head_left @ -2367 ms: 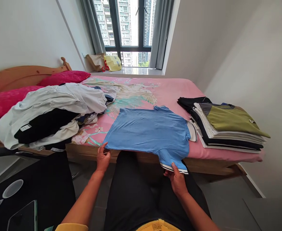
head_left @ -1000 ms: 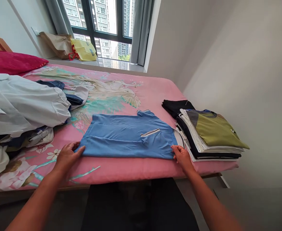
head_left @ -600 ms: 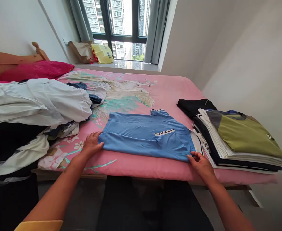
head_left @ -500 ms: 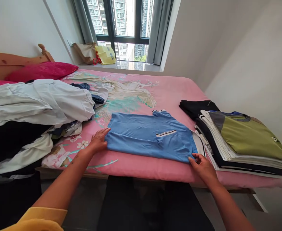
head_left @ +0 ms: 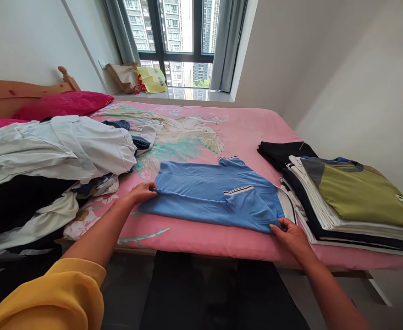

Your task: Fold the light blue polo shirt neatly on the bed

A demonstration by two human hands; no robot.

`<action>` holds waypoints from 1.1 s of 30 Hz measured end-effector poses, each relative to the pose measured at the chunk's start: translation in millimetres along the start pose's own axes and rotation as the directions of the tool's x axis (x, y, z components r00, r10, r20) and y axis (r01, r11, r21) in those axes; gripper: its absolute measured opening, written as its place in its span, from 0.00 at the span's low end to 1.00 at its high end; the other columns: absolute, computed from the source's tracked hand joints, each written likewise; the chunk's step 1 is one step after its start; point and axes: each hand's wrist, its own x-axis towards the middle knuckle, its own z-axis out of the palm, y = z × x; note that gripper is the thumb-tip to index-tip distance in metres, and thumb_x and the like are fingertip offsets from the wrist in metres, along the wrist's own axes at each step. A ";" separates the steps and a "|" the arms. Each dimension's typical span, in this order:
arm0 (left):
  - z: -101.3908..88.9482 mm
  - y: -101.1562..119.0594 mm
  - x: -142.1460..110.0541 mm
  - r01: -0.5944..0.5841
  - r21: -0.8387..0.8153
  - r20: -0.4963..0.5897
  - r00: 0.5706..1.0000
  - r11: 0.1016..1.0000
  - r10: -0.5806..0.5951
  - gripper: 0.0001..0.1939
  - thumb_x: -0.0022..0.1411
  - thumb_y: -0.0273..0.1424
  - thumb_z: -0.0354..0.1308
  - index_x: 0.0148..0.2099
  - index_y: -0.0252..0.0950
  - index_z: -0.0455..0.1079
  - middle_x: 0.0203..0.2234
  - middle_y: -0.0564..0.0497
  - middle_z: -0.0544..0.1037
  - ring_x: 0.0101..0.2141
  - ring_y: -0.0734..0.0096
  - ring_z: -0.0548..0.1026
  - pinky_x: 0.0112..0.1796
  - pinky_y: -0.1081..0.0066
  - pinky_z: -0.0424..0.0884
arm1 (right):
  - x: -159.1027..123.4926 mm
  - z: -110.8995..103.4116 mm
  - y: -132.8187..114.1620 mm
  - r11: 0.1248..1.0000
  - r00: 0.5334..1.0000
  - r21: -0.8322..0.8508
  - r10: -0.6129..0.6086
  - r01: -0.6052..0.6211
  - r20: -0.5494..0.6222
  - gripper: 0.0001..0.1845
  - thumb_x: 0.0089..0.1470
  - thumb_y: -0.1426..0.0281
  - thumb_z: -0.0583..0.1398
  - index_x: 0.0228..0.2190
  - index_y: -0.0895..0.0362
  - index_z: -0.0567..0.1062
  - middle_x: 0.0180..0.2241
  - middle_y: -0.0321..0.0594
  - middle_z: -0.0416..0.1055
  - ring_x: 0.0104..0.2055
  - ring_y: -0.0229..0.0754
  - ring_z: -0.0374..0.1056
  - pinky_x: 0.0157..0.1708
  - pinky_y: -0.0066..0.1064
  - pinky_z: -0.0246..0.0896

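A blue polo shirt (head_left: 194, 183) lies on the bed with its near side folded inward, one striped-cuff sleeve on top and its pale collar toward the right. My left hand (head_left: 142, 193) is closed at the hem end, its fingertips pinching the folded-over edge of the cloth. At the near right corner, by the shoulder, my right hand (head_left: 289, 233) grips the fabric between thumb and fingers.
Right of the shirt stands a stack of folded clothes (head_left: 362, 195), with a folded black garment (head_left: 285, 153) behind it. A loose heap of clothes (head_left: 67, 146) covers the left side. The pink bedsheet (head_left: 252, 126) stretches back toward the window.
My left hand has shifted from the near hem corner slightly up to the folded edge and closed on it. The near hem corner now spreads further left. My right hand stays at its corner.
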 end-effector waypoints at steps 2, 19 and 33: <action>-1.6 -4.1 -7.6 0.012 -0.067 0.053 0.999 0.998 -0.009 0.17 0.41 0.44 0.59 0.31 0.36 0.71 0.22 0.54 0.73 0.26 0.69 0.70 0.27 0.72 0.63 | -2.7 0.7 -0.9 0.985 0.998 0.164 0.039 -0.047 0.050 0.23 0.39 0.51 0.58 0.29 0.57 0.72 0.26 0.38 0.72 0.26 0.40 0.65 0.26 0.29 0.56; -5.8 -19.9 -47.4 0.400 -0.492 0.409 0.890 0.773 -0.200 0.19 0.36 0.43 0.67 0.23 0.38 0.63 0.13 0.62 0.54 0.12 0.83 0.50 0.15 0.76 0.40 | 3.4 -5.4 -4.3 0.890 0.932 0.330 0.227 -0.316 0.282 0.22 0.41 0.51 0.62 0.29 0.57 0.67 0.13 0.26 0.58 0.12 0.32 0.56 0.10 0.21 0.45; 16.0 -36.5 -42.6 0.362 -0.318 0.174 0.931 0.876 -0.322 0.20 0.41 0.51 0.62 0.27 0.40 0.69 0.07 0.56 0.57 0.10 0.71 0.58 0.13 0.71 0.51 | 7.9 2.8 3.7 0.941 0.986 0.296 0.164 -0.163 0.023 0.18 0.44 0.56 0.62 0.29 0.56 0.68 0.15 0.27 0.62 0.12 0.34 0.62 0.11 0.22 0.50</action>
